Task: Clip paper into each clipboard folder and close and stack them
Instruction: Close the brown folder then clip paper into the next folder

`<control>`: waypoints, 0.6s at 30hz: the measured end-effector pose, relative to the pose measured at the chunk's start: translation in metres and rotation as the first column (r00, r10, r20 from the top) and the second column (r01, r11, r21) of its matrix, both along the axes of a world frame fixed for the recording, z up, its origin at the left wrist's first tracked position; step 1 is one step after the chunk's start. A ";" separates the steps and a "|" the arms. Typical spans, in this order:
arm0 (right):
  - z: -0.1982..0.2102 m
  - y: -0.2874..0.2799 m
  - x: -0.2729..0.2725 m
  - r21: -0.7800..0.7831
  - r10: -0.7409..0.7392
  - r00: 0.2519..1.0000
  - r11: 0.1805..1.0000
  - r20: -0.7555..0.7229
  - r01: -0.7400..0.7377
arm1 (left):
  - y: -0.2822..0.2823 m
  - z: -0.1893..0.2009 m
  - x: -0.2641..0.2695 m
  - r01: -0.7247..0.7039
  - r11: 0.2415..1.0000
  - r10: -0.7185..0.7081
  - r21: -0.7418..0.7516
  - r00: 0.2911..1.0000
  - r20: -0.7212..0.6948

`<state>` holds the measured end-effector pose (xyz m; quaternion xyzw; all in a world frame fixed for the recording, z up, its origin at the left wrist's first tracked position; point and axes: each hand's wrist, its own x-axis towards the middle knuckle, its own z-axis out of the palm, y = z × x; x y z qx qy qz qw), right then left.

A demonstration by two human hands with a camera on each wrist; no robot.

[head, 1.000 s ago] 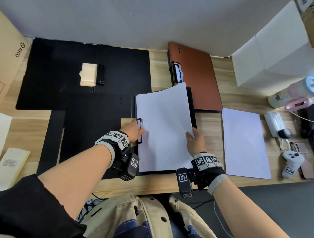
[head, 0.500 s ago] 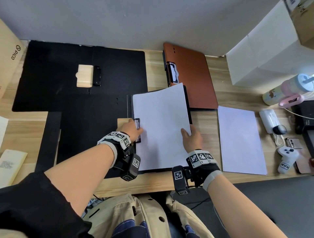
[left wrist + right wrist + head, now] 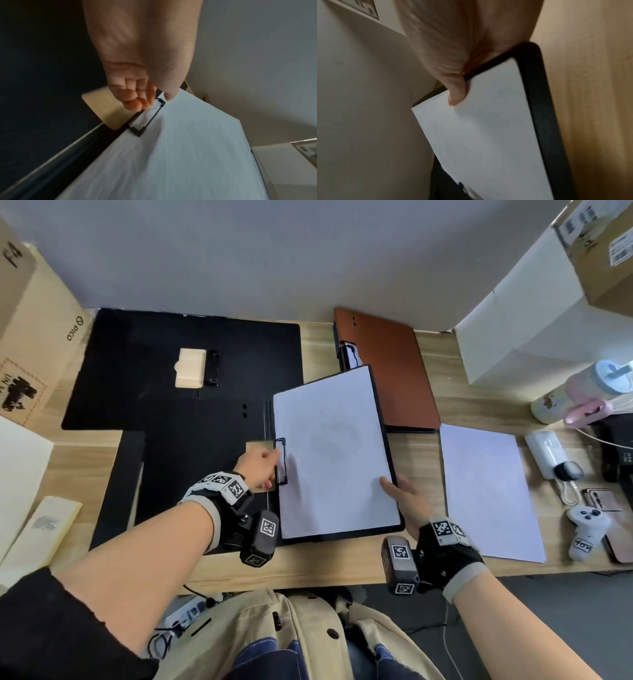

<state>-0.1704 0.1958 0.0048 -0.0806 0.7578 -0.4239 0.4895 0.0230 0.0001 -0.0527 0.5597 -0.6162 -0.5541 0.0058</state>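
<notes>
White paper sheet (image 3: 334, 453) lies under black wire clip (image 3: 281, 461); left hand (image 3: 257, 469) pinches clip, right hand (image 3: 407, 499) grips black folder's (image 3: 394, 474) raised edge; closing, stacking remain.

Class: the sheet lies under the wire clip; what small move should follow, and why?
Probably the right hand folds the black folder half it grips over leftward, since the white paper sheet already sits under the black wire clip beside the left hand.
</notes>
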 end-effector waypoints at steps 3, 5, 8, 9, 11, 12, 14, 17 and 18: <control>0.021 -0.009 -0.010 -0.144 -0.040 0.998 0.989 -0.050 0.032 | 0.002 0.029 -0.005 -0.141 0.985 0.161 0.103 0.962 -0.222; 0.027 -0.017 -0.022 -0.219 -0.082 0.995 0.973 -0.053 0.068 | 0.005 0.053 -0.007 -0.137 0.976 0.187 0.170 0.927 -0.326; 0.040 -0.025 -0.043 -0.291 -0.183 0.983 0.942 -0.027 0.167 | 0.011 0.082 -0.010 -0.014 0.941 0.158 0.338 0.901 -0.403; 0.044 -0.025 -0.051 -0.314 -0.198 0.980 0.932 -0.021 0.181 | 0.014 0.090 -0.011 0.035 0.931 0.124 0.364 0.906 -0.404; 0.053 -0.026 -0.063 -0.335 -0.228 0.974 0.918 -0.008 0.212 | 0.021 0.102 -0.014 0.111 0.918 0.038 0.380 0.931 -0.362; 0.054 -0.024 -0.070 -0.329 -0.242 0.970 0.916 0.003 0.229 | 0.024 0.104 -0.015 0.137 0.909 -0.005 0.394 0.948 -0.317; 0.057 -0.020 -0.083 -0.296 -0.290 0.957 0.912 0.023 0.283 | 0.032 0.106 -0.018 0.191 0.875 -0.094 0.445 0.968 -0.231; 0.061 -0.012 -0.095 -0.261 -0.304 0.950 0.914 0.064 0.310 | 0.042 0.091 -0.019 0.121 0.829 -0.036 0.546 0.986 -0.163; 0.062 -0.009 -0.096 -0.251 -0.294 0.953 0.920 0.069 0.302 | 0.046 0.085 -0.019 0.038 0.817 0.067 0.576 0.985 -0.159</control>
